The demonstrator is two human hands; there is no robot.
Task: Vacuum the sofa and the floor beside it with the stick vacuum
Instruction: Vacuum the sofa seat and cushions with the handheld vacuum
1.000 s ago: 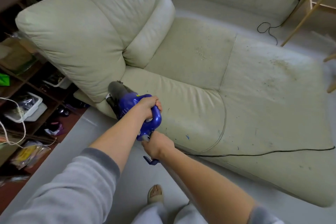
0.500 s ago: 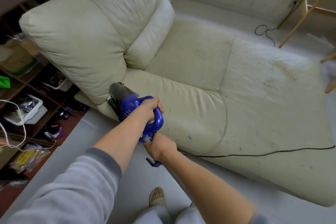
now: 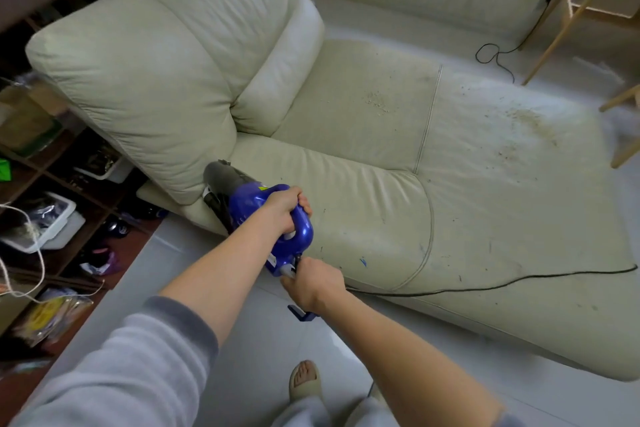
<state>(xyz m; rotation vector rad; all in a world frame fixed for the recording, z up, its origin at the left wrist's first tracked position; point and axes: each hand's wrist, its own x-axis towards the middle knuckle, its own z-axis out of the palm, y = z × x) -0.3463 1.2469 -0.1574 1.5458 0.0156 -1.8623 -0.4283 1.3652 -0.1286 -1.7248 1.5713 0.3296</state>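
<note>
Head view: blue stick vacuum (image 3: 258, 206) handle is gripped by left hand (image 3: 285, 210), fingers curled; its lower end is gripped by right hand (image 3: 313, 284). White bins (image 3: 64, 229) at nine o'clock hold clutter.

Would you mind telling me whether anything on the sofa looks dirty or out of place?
Yes. Crumbs and a brownish scatter of dirt lie on the sofa seat. A black cord trails across its front edge, and a small blue mark shows there.
</note>
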